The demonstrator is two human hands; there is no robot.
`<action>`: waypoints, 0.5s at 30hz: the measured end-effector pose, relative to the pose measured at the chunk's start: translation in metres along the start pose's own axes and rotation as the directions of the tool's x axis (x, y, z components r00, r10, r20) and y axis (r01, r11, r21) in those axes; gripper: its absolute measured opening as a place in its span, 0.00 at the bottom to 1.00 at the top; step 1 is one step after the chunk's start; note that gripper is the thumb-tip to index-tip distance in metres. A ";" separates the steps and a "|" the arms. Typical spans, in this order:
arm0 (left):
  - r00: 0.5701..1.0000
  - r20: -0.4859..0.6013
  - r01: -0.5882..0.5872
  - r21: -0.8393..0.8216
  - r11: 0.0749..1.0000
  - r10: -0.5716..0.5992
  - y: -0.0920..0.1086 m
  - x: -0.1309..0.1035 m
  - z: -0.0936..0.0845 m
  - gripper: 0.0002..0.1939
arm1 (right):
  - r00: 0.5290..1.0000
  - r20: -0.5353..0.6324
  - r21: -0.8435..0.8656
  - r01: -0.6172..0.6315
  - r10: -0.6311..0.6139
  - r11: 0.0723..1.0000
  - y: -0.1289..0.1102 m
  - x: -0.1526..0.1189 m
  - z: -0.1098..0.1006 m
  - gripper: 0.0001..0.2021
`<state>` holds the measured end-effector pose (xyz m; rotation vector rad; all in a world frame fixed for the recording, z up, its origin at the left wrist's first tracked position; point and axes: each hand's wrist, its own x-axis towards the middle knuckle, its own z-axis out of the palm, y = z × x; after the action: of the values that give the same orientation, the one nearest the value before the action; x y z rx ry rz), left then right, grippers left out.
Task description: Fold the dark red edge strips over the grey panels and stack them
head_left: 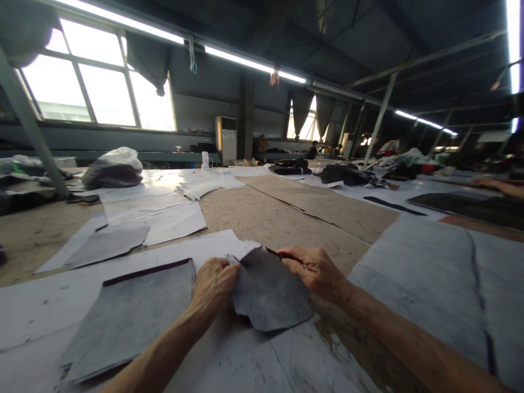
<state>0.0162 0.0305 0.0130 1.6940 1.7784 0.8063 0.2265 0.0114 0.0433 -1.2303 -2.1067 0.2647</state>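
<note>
A grey fabric piece with a notched lower edge is held up slightly off the table between my two hands. My left hand pinches its upper left corner, thumb on top. My right hand grips the upper right edge with fingers curled round it. A dark strip shows along the fabric's top edge near the right fingers. To the left of my left hand lies a stack of similar grey fabric pieces, with a dark maroon band along its top edge. The fingertips' undersides are hidden behind the cloth.
White paper sheets and brown board cover the table. Another grey piece lies at left. Large grey sheets spread on the right. A plastic-wrapped bundle, a white mug and dark fabric piles stand farther back. Another person's arm reaches in at far right.
</note>
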 end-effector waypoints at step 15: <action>0.999 -0.023 0.025 -0.069 0.997 -0.026 -0.004 -0.013 -0.008 0.16 | 0.898 -0.035 -0.060 -0.439 0.438 0.897 0.028 0.018 0.035 0.14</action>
<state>0.0081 0.0174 0.0154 1.6204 1.7638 0.8697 0.2179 0.0464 0.0112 -1.7368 -1.8083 0.3804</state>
